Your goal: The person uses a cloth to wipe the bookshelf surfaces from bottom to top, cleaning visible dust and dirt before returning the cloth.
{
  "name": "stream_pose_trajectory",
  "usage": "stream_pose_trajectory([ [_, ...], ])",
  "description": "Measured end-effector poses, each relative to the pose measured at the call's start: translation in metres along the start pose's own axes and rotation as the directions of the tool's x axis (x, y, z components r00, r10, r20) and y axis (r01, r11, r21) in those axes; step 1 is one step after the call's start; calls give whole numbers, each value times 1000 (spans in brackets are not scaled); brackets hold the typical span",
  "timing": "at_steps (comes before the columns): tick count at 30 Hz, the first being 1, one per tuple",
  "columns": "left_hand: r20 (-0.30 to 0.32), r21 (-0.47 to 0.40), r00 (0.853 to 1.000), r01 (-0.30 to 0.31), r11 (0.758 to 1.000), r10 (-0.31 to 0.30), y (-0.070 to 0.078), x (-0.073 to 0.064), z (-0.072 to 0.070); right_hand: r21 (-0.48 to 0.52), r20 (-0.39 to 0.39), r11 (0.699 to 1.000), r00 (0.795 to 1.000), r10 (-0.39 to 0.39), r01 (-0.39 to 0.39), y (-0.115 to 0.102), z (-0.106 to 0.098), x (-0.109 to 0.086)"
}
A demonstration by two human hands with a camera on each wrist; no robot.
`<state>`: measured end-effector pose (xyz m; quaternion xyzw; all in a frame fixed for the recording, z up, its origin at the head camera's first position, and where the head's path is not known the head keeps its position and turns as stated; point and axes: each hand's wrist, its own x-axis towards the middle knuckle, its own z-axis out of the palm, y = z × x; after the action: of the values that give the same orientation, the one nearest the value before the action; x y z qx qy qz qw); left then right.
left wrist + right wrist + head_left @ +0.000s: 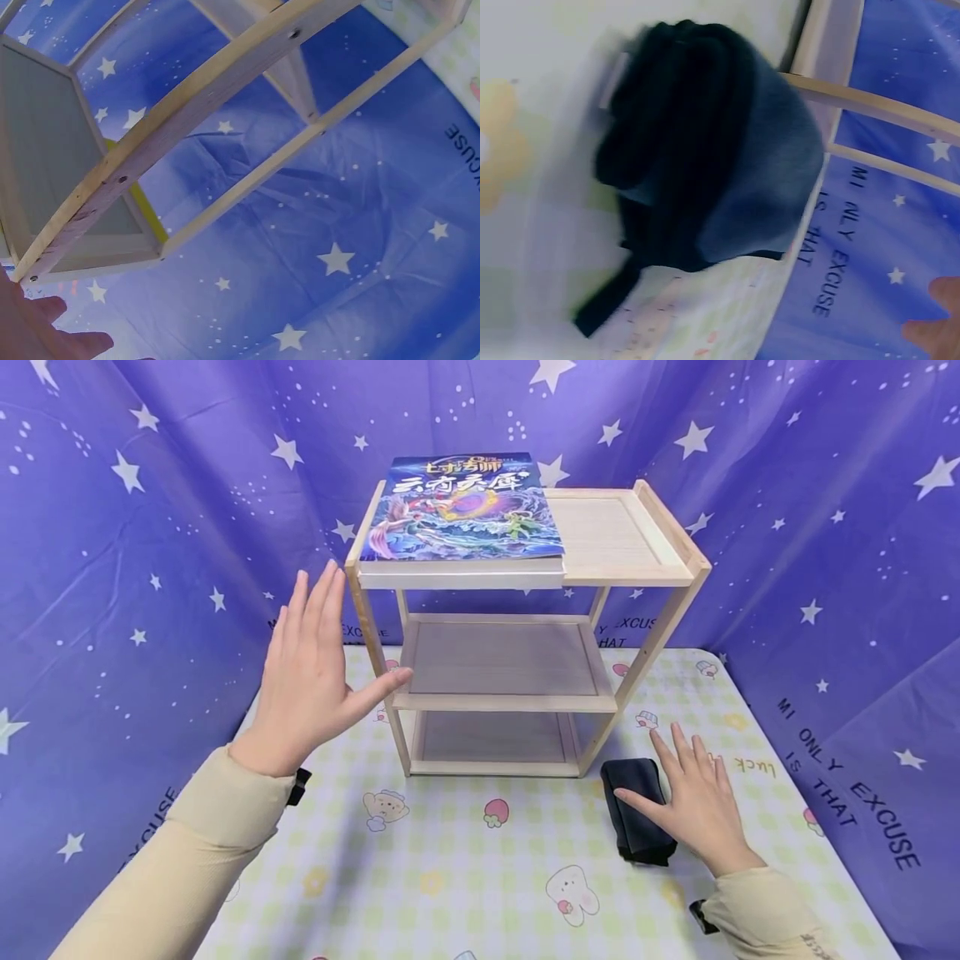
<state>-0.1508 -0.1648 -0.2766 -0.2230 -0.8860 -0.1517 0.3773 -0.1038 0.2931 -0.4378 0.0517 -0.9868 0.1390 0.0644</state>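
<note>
Right hand [697, 814] spread wide and holding nothing, a person reaches out an arm beside a dark folded bundle [643, 842] lying on the surface [450, 868], just beside the foot of a wooden rack [502, 702]. The thumb crosses in front of the bundle as seen from the head; from the right wrist, the visible fingertips and the bundle stand apart. Left hand [303, 677], likewise empty, its fingers straight and thumb held out, is raised beside the rack's left front post; contact cannot be told. A blue illustrated book [465, 518] lies flat at the left of the rack's top shelf. Purple-blue curtains [150, 568] with white stars surround the scene.
</note>
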Motion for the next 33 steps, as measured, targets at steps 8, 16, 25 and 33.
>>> stream_pose_trajectory([
  [8,-48,-39,998,-47,998,45,0,31,-5,14,32,999,999,39,-40,10,20,-4],
  [16,-95,-100,977,-202,974,193,-4,57,-5,23,57,997,996,71,-72,15,36,-6],
  [25,-62,-191,976,-217,957,208,-9,68,-2,29,90,993,990,112,-115,15,52,-9],
  [33,-23,-263,990,-141,955,140,-7,71,0,26,102,989,984,144,-147,15,67,-11],
])
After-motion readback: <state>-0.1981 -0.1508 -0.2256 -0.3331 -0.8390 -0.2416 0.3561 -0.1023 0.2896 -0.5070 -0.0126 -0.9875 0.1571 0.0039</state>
